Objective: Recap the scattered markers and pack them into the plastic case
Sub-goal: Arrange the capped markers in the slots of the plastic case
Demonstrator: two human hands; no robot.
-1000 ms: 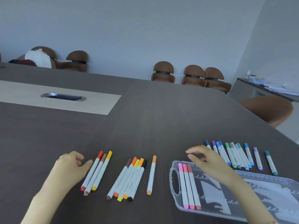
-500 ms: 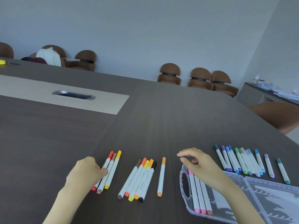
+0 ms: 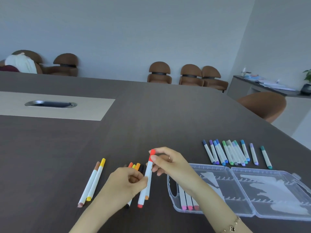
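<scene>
1. the dark wood table (image 3: 151,115) fills most of the view, with a pale inset panel (image 3: 55,107) toward its far left holding a metal grommet (image 3: 50,104).
2. the clear plastic case (image 3: 244,192) lies open and flat near the table's near right edge; three pink-toned markers (image 3: 189,201) sit side by side in its left end, partly hidden by the right forearm.
3. a row of blue, purple and green markers (image 3: 234,153) lies on the table just beyond the case, capped ends pointing away.
4. the left hand (image 3: 127,184) is closed around the white barrel of the red marker (image 3: 148,172), holding it above the table near the near edge.
5. the right hand (image 3: 170,163) pinches the marker's red cap between thumb and fingers; a ring shows on one finger and a bracelet (image 3: 234,225) on the wrist.
6. a cluster of orange, yellow and black markers (image 3: 136,166) lies under the hands, mostly hidden.
7. a brown and a yellow marker (image 3: 94,180) lie together left of the hands.
</scene>
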